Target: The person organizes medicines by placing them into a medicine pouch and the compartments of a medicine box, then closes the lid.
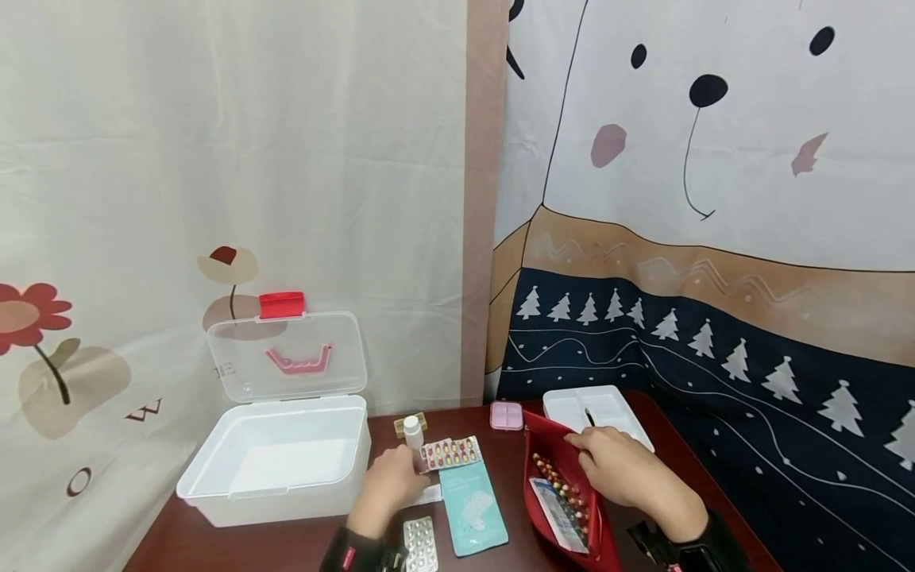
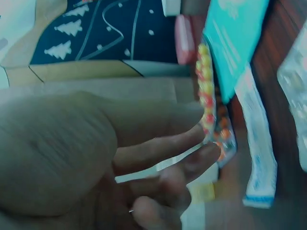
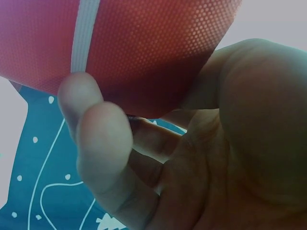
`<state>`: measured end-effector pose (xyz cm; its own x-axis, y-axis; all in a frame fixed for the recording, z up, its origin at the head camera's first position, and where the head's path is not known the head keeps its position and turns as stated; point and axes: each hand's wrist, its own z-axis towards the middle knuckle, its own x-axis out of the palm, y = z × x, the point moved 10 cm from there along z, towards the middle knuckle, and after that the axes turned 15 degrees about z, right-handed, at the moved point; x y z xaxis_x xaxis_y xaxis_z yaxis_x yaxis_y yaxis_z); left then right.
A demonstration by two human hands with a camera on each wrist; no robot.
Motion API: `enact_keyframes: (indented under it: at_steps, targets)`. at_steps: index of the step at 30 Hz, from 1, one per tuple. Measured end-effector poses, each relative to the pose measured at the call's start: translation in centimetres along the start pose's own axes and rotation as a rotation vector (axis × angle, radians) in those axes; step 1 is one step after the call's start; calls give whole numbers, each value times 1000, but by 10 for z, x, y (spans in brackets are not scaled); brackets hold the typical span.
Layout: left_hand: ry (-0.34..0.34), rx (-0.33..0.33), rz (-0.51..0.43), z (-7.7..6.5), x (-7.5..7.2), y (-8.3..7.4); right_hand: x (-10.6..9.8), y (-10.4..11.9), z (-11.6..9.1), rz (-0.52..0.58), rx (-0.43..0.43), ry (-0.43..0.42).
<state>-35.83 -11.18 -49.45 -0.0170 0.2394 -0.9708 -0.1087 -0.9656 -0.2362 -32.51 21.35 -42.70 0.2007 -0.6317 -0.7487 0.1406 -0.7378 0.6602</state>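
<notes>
One flat teal packet (image 1: 474, 508) (print too small to read) lies on the dark red wooden counter (image 1: 286, 548). At its far end, the fingers of the left hand (image 1: 391, 483) pinch one blister pack of red-and-yellow capsules (image 1: 452, 454), with one orange-filled blister pack (image 2: 225, 133) just beside it. Right of the packet, the fingers of the right hand (image 1: 620, 462) pinch the rim of one red fabric pouch (image 1: 557, 437).

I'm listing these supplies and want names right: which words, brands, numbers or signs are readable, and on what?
No text is readable.
Teal packet: faint pale print, too small.
White sachet: blue marks, blurred.
White packet in the red pouch: too small to tell.
Pill strips and bottle: no legible lettering.
Red tag on the left wristband: too small to tell.
</notes>
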Motion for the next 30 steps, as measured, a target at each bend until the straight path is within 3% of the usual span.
enact_keyframes:
  at_steps: [6,13,30]
  targets:
    - [76,12,28,0,16,10,-1,0,0,0,-8,0]
    - [66,18,54,1,23,10,0,1,-1,2,-9,-4]
    - [28,18,112,1,20,7,1,0,-1,34,3,1]
